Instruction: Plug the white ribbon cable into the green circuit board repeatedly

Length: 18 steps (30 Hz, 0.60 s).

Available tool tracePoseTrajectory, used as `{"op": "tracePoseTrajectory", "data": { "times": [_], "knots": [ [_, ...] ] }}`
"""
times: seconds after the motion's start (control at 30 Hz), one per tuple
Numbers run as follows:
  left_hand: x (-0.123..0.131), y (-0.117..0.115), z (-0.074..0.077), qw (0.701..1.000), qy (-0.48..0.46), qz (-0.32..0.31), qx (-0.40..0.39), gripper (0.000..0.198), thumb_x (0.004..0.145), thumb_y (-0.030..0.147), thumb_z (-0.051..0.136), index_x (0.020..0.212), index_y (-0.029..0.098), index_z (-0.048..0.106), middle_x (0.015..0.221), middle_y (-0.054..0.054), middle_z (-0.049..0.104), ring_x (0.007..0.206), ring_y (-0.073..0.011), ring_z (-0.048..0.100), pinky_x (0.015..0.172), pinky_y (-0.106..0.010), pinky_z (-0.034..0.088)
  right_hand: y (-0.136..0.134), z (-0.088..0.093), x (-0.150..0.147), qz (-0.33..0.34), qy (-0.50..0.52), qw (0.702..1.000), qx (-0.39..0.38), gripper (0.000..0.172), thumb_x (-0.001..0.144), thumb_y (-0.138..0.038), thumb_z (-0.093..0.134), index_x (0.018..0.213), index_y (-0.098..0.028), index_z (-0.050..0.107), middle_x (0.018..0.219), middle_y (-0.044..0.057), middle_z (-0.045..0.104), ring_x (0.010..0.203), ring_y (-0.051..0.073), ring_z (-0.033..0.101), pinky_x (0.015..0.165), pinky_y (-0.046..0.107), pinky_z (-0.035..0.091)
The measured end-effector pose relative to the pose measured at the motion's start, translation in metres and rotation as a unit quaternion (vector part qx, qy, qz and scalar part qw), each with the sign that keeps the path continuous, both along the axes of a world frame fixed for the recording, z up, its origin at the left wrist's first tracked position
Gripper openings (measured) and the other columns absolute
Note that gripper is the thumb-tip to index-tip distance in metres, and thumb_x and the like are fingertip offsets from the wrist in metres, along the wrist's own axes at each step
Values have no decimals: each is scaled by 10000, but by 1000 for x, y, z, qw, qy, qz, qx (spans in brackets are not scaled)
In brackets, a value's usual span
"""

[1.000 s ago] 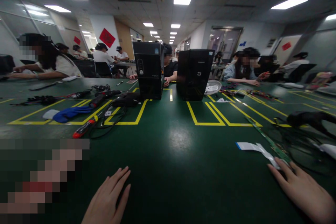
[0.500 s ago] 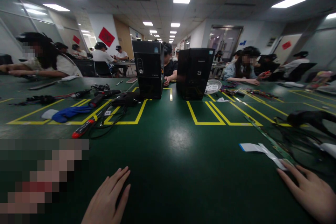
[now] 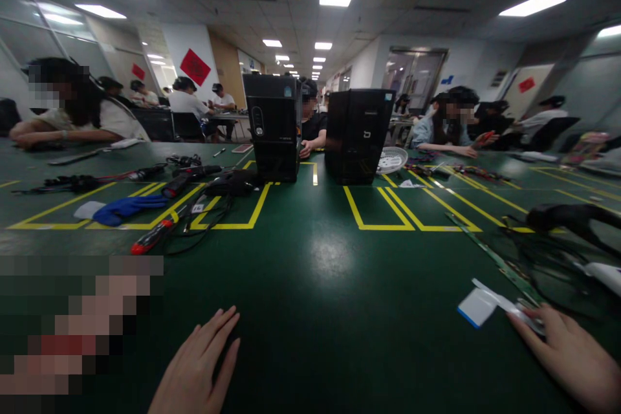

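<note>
My left hand (image 3: 194,369) lies flat and open on the dark green table (image 3: 330,323) at the bottom, holding nothing. My right hand (image 3: 572,359) is at the lower right with its fingertips closed on one end of a white flat ribbon cable (image 3: 478,306). The cable's free end has a blue edge, points left and sits slightly raised off the table. Just beyond it a long thin green circuit strip (image 3: 490,252) lies at an angle on the table.
Two black computer towers (image 3: 274,126) (image 3: 359,136) stand upright mid-table behind yellow taped boxes. A red-handled screwdriver (image 3: 150,237), a blue glove (image 3: 126,208) and cables lie at the left. Black cables (image 3: 557,252) pile at the right. Other people sit at tables around.
My right hand has drawn back toward me and taken the ribbon cable with it; the cable's free end has swung nearer and lifted. My left hand has not moved.
</note>
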<state>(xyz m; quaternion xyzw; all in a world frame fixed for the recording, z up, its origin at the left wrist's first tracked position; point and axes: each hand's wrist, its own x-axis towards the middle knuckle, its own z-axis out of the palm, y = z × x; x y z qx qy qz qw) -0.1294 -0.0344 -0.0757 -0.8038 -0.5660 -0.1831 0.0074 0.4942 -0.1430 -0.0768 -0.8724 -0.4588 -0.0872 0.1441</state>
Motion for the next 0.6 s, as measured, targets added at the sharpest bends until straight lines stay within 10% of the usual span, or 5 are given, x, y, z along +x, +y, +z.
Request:
{"op": "tracePoseTrajectory", "data": {
  "times": [0.2,0.6],
  "knots": [
    [-2,1,2,1000,21,2,-15,588,952,557,309,1360,222,570,1417,-77,545,1283,-316,528,1027,-540,454,-1,5,-7,23,-44,998,30,666,843,-636,251,983,-123,650,1212,269,586,1178,414,548,959,562,458],
    [0,-1,2,1000,22,0,-5,545,962,524,332,1364,239,563,1423,-70,541,1280,-311,533,1017,-546,463,9,9,-52,247,-59,967,15,606,899,-625,360,1273,-232,630,1321,130,605,1185,355,582,1000,654,428]
  ]
}}
